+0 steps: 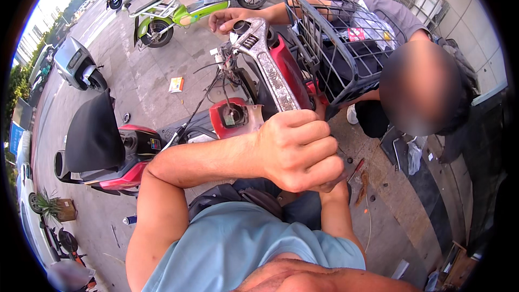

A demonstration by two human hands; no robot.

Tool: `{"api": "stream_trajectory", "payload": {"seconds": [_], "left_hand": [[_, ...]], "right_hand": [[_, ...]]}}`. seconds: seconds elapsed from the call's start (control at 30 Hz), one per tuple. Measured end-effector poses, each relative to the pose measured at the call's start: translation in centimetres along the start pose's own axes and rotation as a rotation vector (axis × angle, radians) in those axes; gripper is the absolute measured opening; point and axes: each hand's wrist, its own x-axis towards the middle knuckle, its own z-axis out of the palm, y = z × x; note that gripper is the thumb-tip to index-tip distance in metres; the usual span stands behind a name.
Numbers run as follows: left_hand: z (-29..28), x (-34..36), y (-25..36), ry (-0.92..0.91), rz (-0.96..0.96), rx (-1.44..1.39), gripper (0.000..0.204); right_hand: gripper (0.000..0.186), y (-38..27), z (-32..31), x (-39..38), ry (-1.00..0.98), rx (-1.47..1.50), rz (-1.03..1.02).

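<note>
My left hand (pixel 300 151) is wrapped in a fist around the handle of a large, worn adjustable wrench (pixel 273 73). The wrench's jaw reaches up to a dark round fitting (pixel 241 26) at the top of a red scooter's stripped front end. Directly beneath the left fist sits my right hand (pixel 330 184), mostly covered, so its fingers do not show. Loose wires (pixel 219 70) and an opened red housing (pixel 233 116) lie beside the wrench. Another person's hand (pixel 230 20) is near the jaw, fingers partly curled; their other hand is hidden.
A black wire basket (pixel 346 48) stands on the right, with the other person crouching behind it. The scooter's black seat (pixel 94 135) is at left. A green electric bike (pixel 178 16) is parked beyond. On the paving are a small orange box (pixel 176 84) and a red-handled tool (pixel 357 168).
</note>
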Motion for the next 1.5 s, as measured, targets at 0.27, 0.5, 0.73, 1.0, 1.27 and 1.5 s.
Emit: {"api": "stream_trajectory", "payload": {"seconds": [0.27, 0.5, 0.73, 1.0, 1.27, 1.5], "left_hand": [[-4.2, -1.9, 0.3, -0.058, 0.032, -0.157, 0.022], [-7.9, -2.7, -0.6, -0.209, 0.085, -0.285, 0.026], [-5.5, -1.9, -0.3, -0.143, 0.068, -0.228, 0.034], [-2.4, -1.2, -0.9, 0.041, 0.164, -0.148, 0.032], [-1.3, 0.5, -0.8, 0.242, 0.070, -0.124, 0.034], [-0.3, 0.7, -0.8, 0.200, 0.041, -0.238, 0.032]], "right_hand": [[0.042, -1.2, -0.1, -0.2, -0.001, 0.013, -0.009], [0.040, -1.1, 0.0, -0.1, -0.019, -0.012, -0.062], [0.035, -8.0, -3.4, -1.0, 0.016, -0.376, -0.191], [0.039, -33.5, -2.9, 2.8, -0.368, 0.502, 0.271], [0.033, -41.8, 2.6, 11.9, -0.386, 0.287, 0.481], [0.055, -40.8, 2.8, 12.2, -0.393, 0.123, 0.318]]}}
